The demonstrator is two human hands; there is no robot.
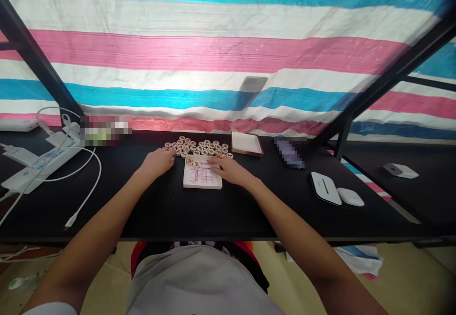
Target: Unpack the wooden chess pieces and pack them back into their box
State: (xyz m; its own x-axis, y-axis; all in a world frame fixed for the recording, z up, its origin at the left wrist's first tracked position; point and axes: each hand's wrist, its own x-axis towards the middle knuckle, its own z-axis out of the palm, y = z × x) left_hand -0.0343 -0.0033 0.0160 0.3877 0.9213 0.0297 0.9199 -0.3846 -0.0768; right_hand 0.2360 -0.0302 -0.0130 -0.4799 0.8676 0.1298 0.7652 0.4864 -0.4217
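Note:
A small white box (202,177) with red lines inside lies on the black table (199,210), holding two round wooden game pieces (193,161) at its far left corner. A heap of several more round pieces (197,146) lies just behind it. My left hand (157,160) rests left of the box, fingers curled at the edge of the heap, pinching what looks like a piece. My right hand (230,168) lies over the box's right far corner, fingers stretched flat toward the pieces.
The box's lid (247,143) lies right of the heap. A white power strip with plugs and cables (46,160) sits at the left. Two white devices (335,191) lie at the right, another (400,170) on the neighbouring table. A striped tarp hangs behind.

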